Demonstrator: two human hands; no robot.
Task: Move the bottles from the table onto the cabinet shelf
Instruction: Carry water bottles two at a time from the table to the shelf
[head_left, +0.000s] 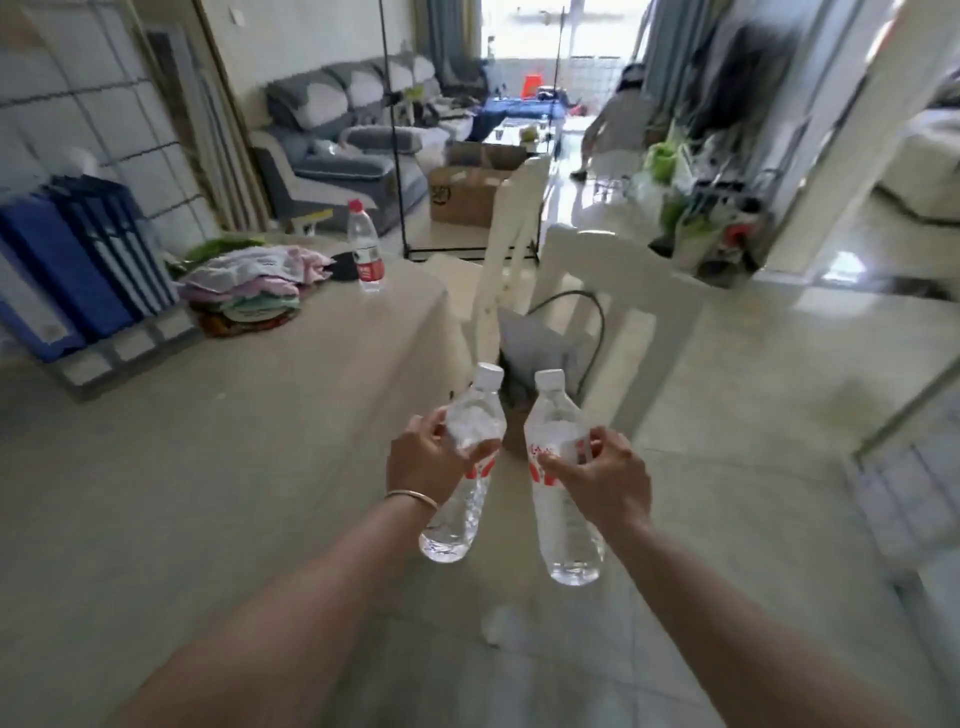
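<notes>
My left hand (423, 457) grips a clear water bottle (457, 519) with a white cap around its middle. A second clear water bottle (566, 525), white-capped with a red-marked label, is in my right hand (608, 475). Both bottles are held in the air, tilted slightly, off the right edge of the table (208, 467). A third bottle (366, 247), with a red cap and red label, stands upright at the table's far end. No cabinet shelf shows in this view.
Folded clothes (249, 286) and blue folders (67, 265) lie along the table's left side by the tiled wall. White chairs (602, 312) stand right of the table. Beyond are a cardboard box (467, 195), a grey sofa and a person far off.
</notes>
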